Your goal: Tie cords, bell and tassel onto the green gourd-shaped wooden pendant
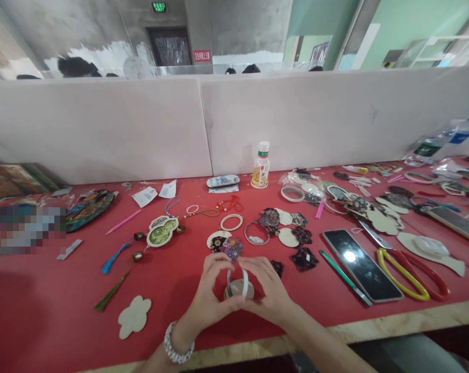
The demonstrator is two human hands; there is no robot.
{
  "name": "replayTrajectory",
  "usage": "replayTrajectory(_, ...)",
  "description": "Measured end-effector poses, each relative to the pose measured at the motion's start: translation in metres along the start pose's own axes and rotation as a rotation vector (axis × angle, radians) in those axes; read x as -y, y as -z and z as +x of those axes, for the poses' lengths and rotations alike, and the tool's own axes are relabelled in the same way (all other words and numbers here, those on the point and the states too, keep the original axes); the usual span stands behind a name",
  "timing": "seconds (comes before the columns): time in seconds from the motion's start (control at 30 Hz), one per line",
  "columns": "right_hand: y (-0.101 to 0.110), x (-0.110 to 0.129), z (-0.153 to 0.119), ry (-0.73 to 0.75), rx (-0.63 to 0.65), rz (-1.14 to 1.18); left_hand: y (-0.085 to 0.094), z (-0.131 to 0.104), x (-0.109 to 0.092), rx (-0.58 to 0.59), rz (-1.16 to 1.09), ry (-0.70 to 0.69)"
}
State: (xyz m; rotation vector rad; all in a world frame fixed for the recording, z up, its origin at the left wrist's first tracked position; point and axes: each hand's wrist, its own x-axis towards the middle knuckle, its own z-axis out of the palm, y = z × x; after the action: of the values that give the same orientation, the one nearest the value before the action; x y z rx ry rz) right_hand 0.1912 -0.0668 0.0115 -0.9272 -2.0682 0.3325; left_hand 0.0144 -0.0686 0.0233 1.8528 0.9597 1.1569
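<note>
Between both hands I hold a thin white ring [245, 284] upright above the table's near edge. My left hand [210, 292] grips its left side with fingers curled over the top and thumb below. On the other side my right hand [267, 290] pinches it the same way, and the thumbs meet at the bottom. A pale round disc [251, 293] shows behind the ring; whether it touches the ring I cannot tell. Just beyond my fingertips lies a colourful flower-patterned disc [231, 246], beside a dark floral piece [217, 244].
A hoop with small beads [256, 239] and dark fabric pieces [304, 258] lie ahead. At right are a phone [358, 267], a green-handled tool [345, 277] and scissors [403, 272]. A tasselled pendant [162, 231] and flower-shaped blank [134, 317] lie left. A bottle [261, 168] stands by the partition [296, 119].
</note>
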Motion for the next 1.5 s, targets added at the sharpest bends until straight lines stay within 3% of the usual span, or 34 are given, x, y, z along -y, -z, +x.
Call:
replayTrajectory(0.17, -0.001, 0.000, -0.001, 0.065, 0.030, -0.020, 0.002, -0.005, 0.006, 0.104, 0.098, -0.005)
replayTrajectory(0.4, 0.005, 0.002, -0.001, 0.092, 0.043, -0.003, 0.002, -0.006, 0.008, 0.073, 0.187, -0.035)
replayTrajectory(0.63, 0.008, 0.002, 0.003, 0.050, -0.016, 0.025, 0.001, -0.003, 0.005, 0.110, 0.129, -0.087)
replayTrajectory(0.9, 0.007, -0.003, 0.004, 0.037, -0.036, 0.004, 0.002, -0.001, 0.003, 0.162, 0.104, -0.005)
replayTrajectory(1.23, 0.006, 0.001, 0.005, 0.019, -0.053, -0.083, 0.001, 0.003, -0.001, 0.126, 0.159, -0.035)
replayTrajectory(1.5, 0.006, -0.003, 0.004, -0.019, -0.048, 0.010, 0.002, 0.003, -0.001, 0.114, 0.239, -0.107)
